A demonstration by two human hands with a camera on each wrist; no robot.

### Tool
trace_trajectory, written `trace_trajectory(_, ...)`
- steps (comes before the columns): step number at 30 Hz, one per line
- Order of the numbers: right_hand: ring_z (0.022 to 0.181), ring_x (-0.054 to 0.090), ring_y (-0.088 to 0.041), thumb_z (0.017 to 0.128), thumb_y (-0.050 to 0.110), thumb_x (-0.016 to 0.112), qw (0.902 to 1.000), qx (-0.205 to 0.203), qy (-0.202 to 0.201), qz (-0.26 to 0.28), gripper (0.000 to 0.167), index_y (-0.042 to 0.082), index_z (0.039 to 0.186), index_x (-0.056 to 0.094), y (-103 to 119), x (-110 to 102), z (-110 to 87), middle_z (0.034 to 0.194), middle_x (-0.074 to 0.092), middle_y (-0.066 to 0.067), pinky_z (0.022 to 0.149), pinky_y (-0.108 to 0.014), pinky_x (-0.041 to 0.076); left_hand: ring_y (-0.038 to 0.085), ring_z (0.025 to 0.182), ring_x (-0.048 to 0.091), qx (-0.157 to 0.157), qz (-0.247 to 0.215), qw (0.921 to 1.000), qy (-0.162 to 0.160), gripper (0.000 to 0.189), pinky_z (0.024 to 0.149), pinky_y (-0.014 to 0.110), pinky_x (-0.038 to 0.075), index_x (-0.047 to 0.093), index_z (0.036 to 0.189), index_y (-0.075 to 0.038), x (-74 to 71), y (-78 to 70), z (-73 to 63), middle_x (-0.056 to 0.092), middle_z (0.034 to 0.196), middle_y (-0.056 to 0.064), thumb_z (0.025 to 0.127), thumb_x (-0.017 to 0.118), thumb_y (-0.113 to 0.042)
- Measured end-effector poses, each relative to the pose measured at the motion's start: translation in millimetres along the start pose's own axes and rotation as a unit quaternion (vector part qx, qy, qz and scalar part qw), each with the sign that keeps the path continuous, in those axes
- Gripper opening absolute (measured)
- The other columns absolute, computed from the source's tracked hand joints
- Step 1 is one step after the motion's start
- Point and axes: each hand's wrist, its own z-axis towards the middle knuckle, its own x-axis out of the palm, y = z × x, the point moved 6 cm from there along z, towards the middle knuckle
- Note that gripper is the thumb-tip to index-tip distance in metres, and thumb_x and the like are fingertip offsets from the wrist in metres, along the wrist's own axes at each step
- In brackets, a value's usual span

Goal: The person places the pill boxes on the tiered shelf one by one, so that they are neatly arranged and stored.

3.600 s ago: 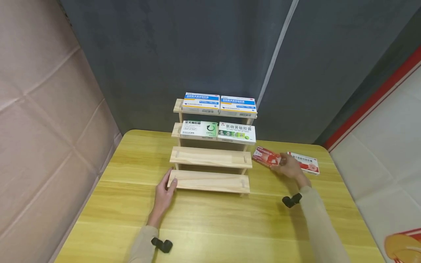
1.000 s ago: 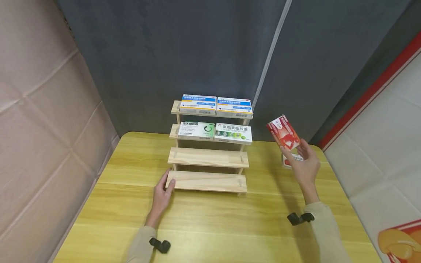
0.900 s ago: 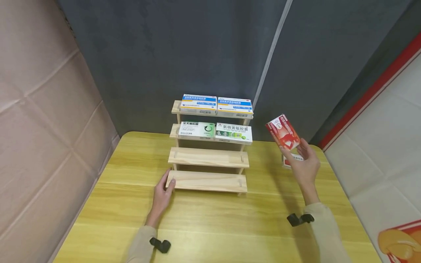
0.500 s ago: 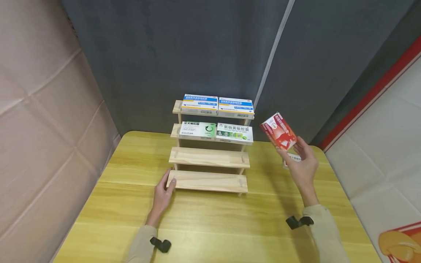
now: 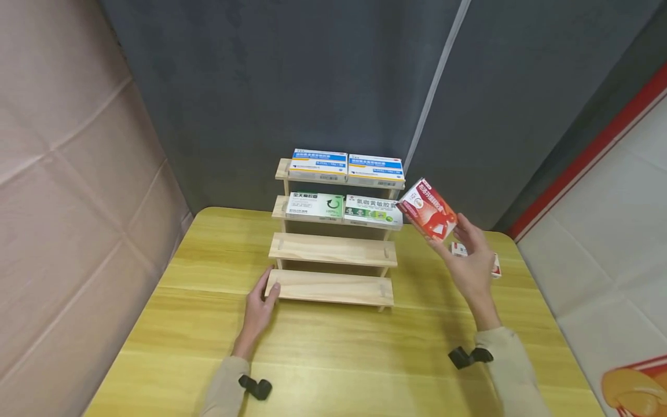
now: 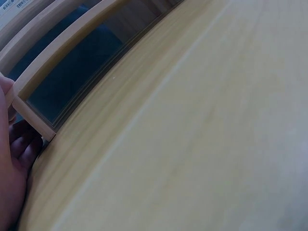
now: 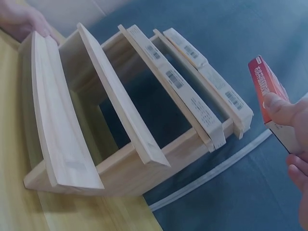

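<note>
My right hand [image 5: 472, 267] holds a red medicine box [image 5: 428, 209] by its lower end, thumb on one side and fingers on the other. The box is tilted in the air, right of the wooden stepped rack [image 5: 333, 249]. In the right wrist view the thumb lies across the red box [image 7: 264, 84]. My left hand [image 5: 259, 304] grips the left end of the rack's lowest step, thumb on top. The left wrist view shows its fingers [image 6: 24, 142] beside the rack's leg. Blue-and-white medicine boxes [image 5: 319, 164] fill the top step; a green-and-white box [image 5: 315, 205] and another white one [image 5: 372, 211] sit below.
A white-and-red medicine box [image 5: 458, 249] lies on the wooden table [image 5: 333, 359] behind my right hand, partly hidden. A dark curtain [image 5: 281, 75] hangs at the back. Pale walls stand to the left and right. The two lower steps are bare wood.
My right hand has lifted the red box off the table, tilted it upright and lately carried it left toward the rack. The left hand stays on the lowest step.
</note>
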Motion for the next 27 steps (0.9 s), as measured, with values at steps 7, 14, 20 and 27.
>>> trace_trajectory(7, 0.116, 0.059, 0.009, 0.076, -0.006, 0.084, 0.9988, -0.028, 0.028, 0.028, 0.076, 0.005, 0.145, 0.054, 10.8, 11.0, -3.6, 0.136, 0.061, -0.015, 0.103, -0.010, 0.048, 0.041, 0.138, 0.048, 0.006, -0.014, 0.9997, -0.017, 0.055, 0.088, 0.008, 0.052, 0.036, 0.156, -0.004, 3.5, 32.0, 7.2, 0.034, 0.162, 0.018, 0.106, 0.053, -0.017)
trace_trajectory(14, 0.116, 0.059, 0.006, 0.078, -0.005, 0.084, 0.9962, -0.036, 0.069, 0.039, 0.075, 0.008, 0.146, 0.055, 25.2, 23.5, -11.4, 0.139, 0.060, -0.012, 0.107, -0.011, 0.046, 0.038, 0.149, 0.035, 0.029, -0.005, 0.9993, -0.025, 0.054, 0.118, 0.035, 0.034, 0.039, 0.155, -0.007, 3.0, 36.7, 7.7, 0.038, 0.161, 0.017, 0.106, 0.055, -0.021)
trace_trajectory(20, 0.118, 0.057, 0.009, 0.078, 0.000, 0.085, 0.9937, -0.042, 0.101, 0.028, 0.076, 0.010, 0.147, 0.054, 34.1, 34.1, -18.2, 0.144, 0.058, -0.009, 0.107, -0.008, 0.044, 0.037, 0.150, 0.032, 0.032, -0.014, 0.9991, -0.025, 0.054, 0.120, 0.040, 0.031, 0.039, 0.155, -0.008, 3.2, 36.3, 7.9, 0.037, 0.162, 0.015, 0.106, 0.055, -0.023)
trace_trajectory(27, 0.119, 0.055, 0.013, 0.077, 0.006, 0.088, 0.9872, -0.049, 0.152, 0.006, 0.082, 0.015, 0.150, 0.051, 34.8, 50.6, -24.4, 0.145, 0.058, -0.009, 0.108, -0.009, 0.043, 0.036, 0.150, 0.034, 0.021, -0.010, 0.9994, -0.026, 0.055, 0.120, 0.033, 0.031, 0.039, 0.155, -0.007, 2.8, 35.8, 7.9, 0.038, 0.161, 0.016, 0.105, 0.056, -0.022)
